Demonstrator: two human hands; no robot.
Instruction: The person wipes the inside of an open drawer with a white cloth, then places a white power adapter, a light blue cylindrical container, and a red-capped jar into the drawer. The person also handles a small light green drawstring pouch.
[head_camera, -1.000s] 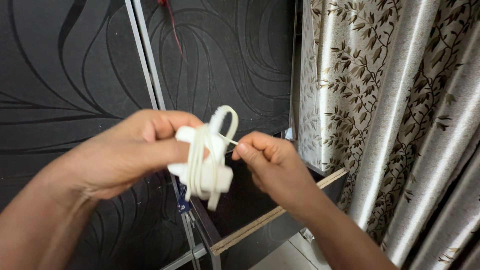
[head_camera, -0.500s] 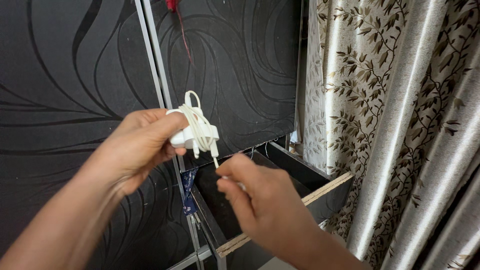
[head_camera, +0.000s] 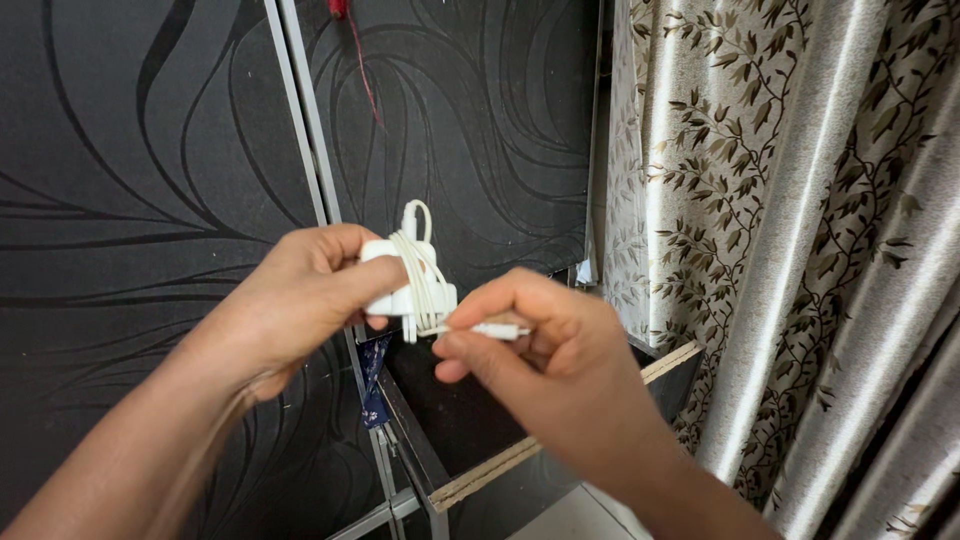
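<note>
Left hand (head_camera: 300, 300) grips a small white plastic charger block (head_camera: 392, 285) with its thin white cable (head_camera: 425, 280) wound around the body; thumb lies across the front face, fingers curl behind, clamped tight on the block. The block sits at frame centre, held up in the air in front of the dark cabinet, above the open drawer and not touching either. 1 small loop of cable sticks up above the top of the block. Right hand (head_camera: 545, 365) is just beside it, to the right and slightly lower; thumb and index finger are pinched together on the white connector end of the cable (head_camera: 495, 329), which runs roughly level from the block into the pinch. Remaining right fingers are curled in toward the palm. Behind both hands: black wardrobe panels with a wavy embossed line pattern (head_camera: 130, 160), split by a grey metal vertical strip (head_camera: 305, 130). Below the hands, an open dark drawer with a raw chipboard edge (head_camera: 500, 465) juts out. A red thread (head_camera: 362, 70) hangs at the top of the panel. To the right hangs a shiny beige curtain with brown leaf-and-vine print (head_camera: 790, 220).
</note>
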